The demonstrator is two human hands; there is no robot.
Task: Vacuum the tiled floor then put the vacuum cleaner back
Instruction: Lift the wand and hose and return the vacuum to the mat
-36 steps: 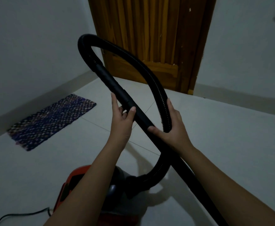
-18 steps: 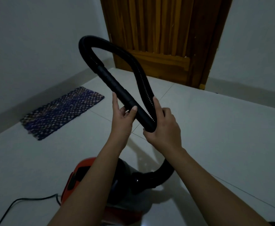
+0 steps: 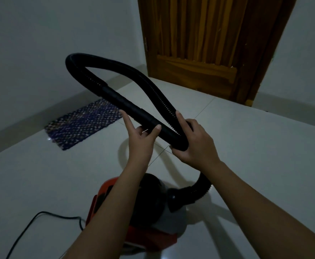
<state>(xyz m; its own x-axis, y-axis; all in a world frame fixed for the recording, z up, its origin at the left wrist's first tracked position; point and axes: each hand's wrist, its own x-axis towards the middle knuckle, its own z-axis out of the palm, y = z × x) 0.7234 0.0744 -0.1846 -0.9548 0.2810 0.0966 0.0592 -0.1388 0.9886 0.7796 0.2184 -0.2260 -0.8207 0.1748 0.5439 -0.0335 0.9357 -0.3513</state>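
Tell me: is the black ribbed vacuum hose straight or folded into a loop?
Folded into a loop. The black ribbed hose arches up and doubles back; its two runs meet at the right hand.

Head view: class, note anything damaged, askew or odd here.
The brown wooden door has pale chips along its lower panel's edge. The black ribbed vacuum hose is bent into a loop; the left hand and right hand hold its smooth end, which carries no floor nozzle.

Both arms are bare. The left hand (image 3: 141, 141) and the right hand (image 3: 196, 146) are uncovered, with short, plain fingernails (image 3: 159, 127) that show pale at the fingertips. Behind each hand the wrist and forearm (image 3: 250, 195) stay unclothed right down to the picture's lower edge.
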